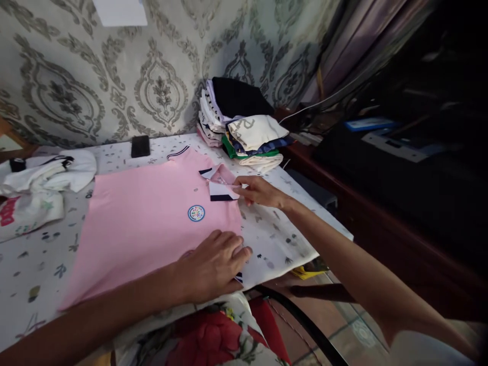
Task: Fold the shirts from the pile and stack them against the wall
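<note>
A home, judging by the ornate wallpaper, purplish curtain, tiled floor and stacked folded clothes.

One pink fabric polo shirt; beyond it, one flat black rectangular object and two multicoloured stacks of folded clothes.

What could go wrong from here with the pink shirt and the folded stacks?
1. The right hand has its fingers at the collar; a tug there could wrinkle or skew the pink shirt.
2. The left hand rests on the shirt's near side, close to the table edge, so fabric might slip over.
3. The front folded stack looks uneven; a bump could topple it.
</note>
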Demonstrator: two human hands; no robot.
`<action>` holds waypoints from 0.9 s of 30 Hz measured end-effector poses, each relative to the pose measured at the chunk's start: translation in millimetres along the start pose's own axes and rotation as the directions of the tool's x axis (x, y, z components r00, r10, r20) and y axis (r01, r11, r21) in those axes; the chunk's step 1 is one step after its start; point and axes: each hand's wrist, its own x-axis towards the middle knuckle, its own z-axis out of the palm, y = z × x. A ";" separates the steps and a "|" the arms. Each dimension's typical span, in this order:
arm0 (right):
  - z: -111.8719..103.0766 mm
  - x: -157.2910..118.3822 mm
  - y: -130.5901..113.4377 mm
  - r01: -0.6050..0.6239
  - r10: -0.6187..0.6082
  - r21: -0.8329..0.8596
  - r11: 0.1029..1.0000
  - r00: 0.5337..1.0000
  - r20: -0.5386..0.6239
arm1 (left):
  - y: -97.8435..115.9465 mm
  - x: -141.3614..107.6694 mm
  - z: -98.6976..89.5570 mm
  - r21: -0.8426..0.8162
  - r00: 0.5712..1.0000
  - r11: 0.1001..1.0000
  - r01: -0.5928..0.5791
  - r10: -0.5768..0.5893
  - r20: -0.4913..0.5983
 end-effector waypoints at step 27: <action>41.0 -32.2 8.4 0.228 -0.410 -0.539 0.811 0.879 -0.244 | -46.9 2.4 -2.2 -0.278 0.988 0.958 0.074 -0.033 0.150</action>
